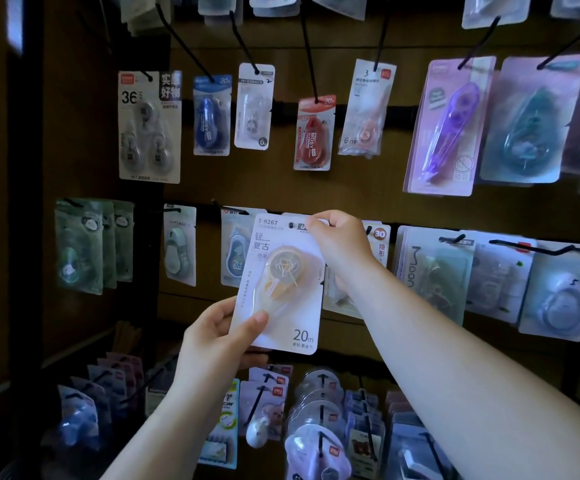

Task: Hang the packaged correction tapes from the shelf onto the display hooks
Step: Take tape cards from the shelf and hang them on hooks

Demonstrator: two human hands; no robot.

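Currently one packaged correction tape (281, 282) is held in front of the middle row of the display, its card tilted so that the top leans toward 1 o'clock. It is gripped at its 7 o'clock corner by the left hand (219, 337), thumb pressed on the front and fingers curled behind. It is pinched at its 1 o'clock corner by the right hand (340, 244), fingers closed on the card edge. The hang hole (291, 225) is seen at the card's 12 o'clock, just beside the right fingertips. No hook is seen through it, so the pack is judged not yet hung.

Several slips can be foreseen. The target hook tip is hidden behind the card, so the hole could be missed and the card pushed against the peg. With the card tilted, the hole could catch and tear. The "30" pack (380, 237), just behind the right hand at 3 o'clock, could be knocked off. A bent card could result from the corner-only hold.

Counted: one pack in hand, bearing one dispenser; two hands on it. At 12 o'clock, seven hanging fronts are counted in the row above, from the "36" pack (149, 126), which holds three dispensers, to the teal pack (531, 119). The packs stacked behind them cannot be counted.
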